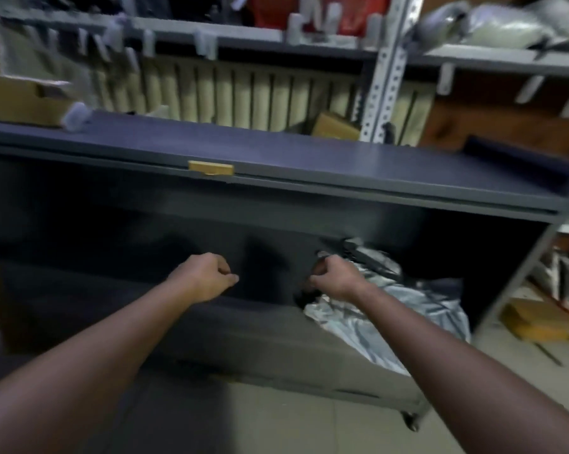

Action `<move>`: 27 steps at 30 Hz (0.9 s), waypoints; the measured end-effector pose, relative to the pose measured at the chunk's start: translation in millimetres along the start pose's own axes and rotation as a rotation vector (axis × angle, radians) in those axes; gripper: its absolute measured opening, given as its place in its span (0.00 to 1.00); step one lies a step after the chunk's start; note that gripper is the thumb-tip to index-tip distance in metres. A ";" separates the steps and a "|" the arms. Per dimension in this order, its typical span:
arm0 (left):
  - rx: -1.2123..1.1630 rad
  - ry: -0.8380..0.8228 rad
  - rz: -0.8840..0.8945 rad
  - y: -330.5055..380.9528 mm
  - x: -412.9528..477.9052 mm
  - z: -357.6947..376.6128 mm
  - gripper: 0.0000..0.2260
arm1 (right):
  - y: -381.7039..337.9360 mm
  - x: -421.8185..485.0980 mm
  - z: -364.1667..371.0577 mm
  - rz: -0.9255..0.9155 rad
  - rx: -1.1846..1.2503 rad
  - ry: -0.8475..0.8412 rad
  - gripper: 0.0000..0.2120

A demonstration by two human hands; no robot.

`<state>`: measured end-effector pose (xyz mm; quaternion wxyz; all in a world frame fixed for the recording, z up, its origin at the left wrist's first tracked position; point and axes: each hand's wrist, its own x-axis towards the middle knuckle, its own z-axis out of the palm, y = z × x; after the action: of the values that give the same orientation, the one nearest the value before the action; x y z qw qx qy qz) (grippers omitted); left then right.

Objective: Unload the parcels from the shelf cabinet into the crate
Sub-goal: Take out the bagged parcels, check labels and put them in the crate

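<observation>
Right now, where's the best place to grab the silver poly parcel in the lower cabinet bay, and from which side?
Probably the bunched upper-left corner of the silver parcel, beside the right hand, coming in from the open front. The film is soft and crumpled there, so it should pinch easily; the lower end droops over the front lip, and the cabinet side stands on its right.

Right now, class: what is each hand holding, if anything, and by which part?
The right hand grips the grey plastic parcel by its upper left edge; the left hand, fingers curled, holds nothing.
</observation>
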<state>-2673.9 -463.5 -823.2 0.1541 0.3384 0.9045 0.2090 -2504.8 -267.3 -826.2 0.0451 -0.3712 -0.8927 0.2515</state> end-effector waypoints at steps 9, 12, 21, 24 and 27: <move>0.062 -0.188 0.148 153.9 49.3 127.1 0.14 | 190.1 -4.7 -60.7 0.258 -0.019 0.098 0.18; 0.097 -0.189 0.137 172.9 62.1 159.3 0.13 | 230.7 -4.0 -64.7 0.347 -0.127 0.065 0.22; -0.110 -0.189 0.075 179.9 85.4 201.9 0.14 | 274.7 16.8 -28.4 0.485 -0.177 0.101 0.33; -0.240 -0.290 0.044 184.5 86.1 207.3 0.15 | 271.5 19.4 -28.8 0.508 -0.100 0.149 0.28; -0.299 -0.303 0.011 183.7 83.5 206.3 0.16 | 273.7 19.3 -32.5 0.513 -0.071 0.141 0.23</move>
<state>-2547.0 -225.0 -924.5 0.3356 0.3440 0.8282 0.2883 -2334.8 -76.9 -932.2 0.0287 -0.6033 -0.7724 0.1967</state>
